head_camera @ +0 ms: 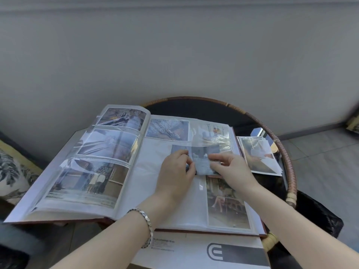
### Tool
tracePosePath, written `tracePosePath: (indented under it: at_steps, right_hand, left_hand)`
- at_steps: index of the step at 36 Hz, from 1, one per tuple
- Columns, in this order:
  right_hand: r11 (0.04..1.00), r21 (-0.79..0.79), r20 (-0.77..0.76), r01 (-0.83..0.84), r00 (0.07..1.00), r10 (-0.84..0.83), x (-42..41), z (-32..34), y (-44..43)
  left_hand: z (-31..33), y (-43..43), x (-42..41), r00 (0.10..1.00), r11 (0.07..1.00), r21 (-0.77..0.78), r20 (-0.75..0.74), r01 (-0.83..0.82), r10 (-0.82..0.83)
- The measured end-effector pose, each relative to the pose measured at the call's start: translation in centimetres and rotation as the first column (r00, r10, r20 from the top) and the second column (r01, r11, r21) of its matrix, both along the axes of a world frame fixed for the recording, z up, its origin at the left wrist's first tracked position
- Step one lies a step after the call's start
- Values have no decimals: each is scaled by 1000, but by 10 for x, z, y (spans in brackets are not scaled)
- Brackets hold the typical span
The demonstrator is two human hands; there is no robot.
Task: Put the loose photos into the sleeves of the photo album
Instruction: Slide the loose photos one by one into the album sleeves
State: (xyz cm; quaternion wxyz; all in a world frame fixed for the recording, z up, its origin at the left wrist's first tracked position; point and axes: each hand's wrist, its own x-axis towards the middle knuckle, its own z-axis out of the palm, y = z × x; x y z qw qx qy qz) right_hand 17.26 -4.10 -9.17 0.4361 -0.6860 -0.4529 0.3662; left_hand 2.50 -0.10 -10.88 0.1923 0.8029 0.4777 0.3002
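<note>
photo point(202, 162) edges under fingers point(191, 167)

The photo album point(108, 164) has clear plastic sleeves point(101, 146), glossy and creased, catching streaks of light over the paper prints. The tabletop point(223, 111) is dark and shiny like glass, rimmed with woven rattan point(285, 152). A bracelet point(146, 224) of polished metal links sits on the left wrist, near a matt printed paper sheet point(204, 249).

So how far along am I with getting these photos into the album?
Partway. The album's left page shows three filled sleeves, and the right page holds several more photos. In hand: your left hand and right hand are working one photo into a middle sleeve. Left: a stack of loose photos beside the album.
</note>
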Motion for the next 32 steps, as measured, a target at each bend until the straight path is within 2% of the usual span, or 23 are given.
tracePosePath:
  at_steps: [4, 6, 9, 11, 13, 15, 17, 23, 32]
  right_hand:
    - [991, 51, 142, -124, 983, 115, -9, 0, 6]
    - [983, 48, 202, -175, 966, 162, -8, 2, 9]
    - [996, 27, 247, -90, 966, 81, 0, 2, 10]
    - [1000, -13, 158, -6, 987, 8, 6, 1, 12]
    - [996, -81, 3, 34, 999, -33, 9, 1, 15]
    - [992, -119, -40, 51, 998, -56, 9, 0, 18]
    - [989, -129, -28, 70, 997, -75, 8, -2, 21]
    - [992, -123, -81, 41, 995, -51, -8, -5, 27]
    - [997, -69, -112, 20, 993, -28, -33, -6, 36]
  left_hand:
    - [2, 0, -1, 1000, 1000, -13, -19, 17, -17]
    - [3, 1, -3, 995, 999, -20, -93, 46, -47]
    - [2, 4, -12, 982, 995, 33, -168, 93, -86]
    - [2, 5, -19, 954, 988, 128, -295, 91, -49]
    - [7, 2, -27, 859, 989, 147, -510, 34, 46]
    - [6, 1, -40, 774, 988, 128, -616, -86, 147]
    - [9, 0, -48, 760, 977, 141, -614, -159, 213]
    - [5, -4, -49, 812, 982, 7, -560, -191, 162]
    - [6, -4, -49, 871, 981, -37, -467, -191, 152]
